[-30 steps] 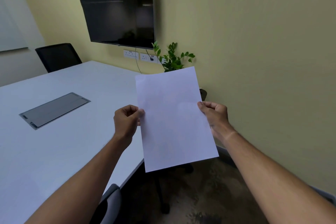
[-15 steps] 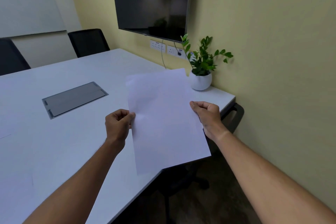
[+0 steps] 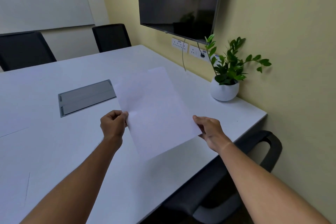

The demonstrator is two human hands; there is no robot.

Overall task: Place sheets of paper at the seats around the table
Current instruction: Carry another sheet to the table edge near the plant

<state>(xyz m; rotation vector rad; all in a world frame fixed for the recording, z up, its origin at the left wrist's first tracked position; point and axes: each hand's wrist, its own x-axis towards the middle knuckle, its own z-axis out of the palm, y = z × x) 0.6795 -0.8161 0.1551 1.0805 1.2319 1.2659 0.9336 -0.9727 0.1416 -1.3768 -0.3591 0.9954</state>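
Both hands pinch one sheet (image 3: 156, 111) above the table (image 3: 54, 151): left hand (image 3: 113, 126) at its left edge, right hand (image 3: 211, 131) at its near-right corner. Uneven release could skew it from the chair (image 3: 254, 160) below the right hand.

- Sheet (image 3: 156, 112) hangs over the bench (image 3: 54, 151), left hand (image 3: 112, 125) and right hand (image 3: 211, 131) at its sides.
- Plant pot (image 3: 225, 91) sits far right on the bench.
- Cable hatch (image 3: 85, 97) lies left of the sheet.

wall screen (image 3: 179, 0) cropped at top, nearest chair (image 3: 236, 178) mostly under table (image 3: 54, 151), arms cropped below
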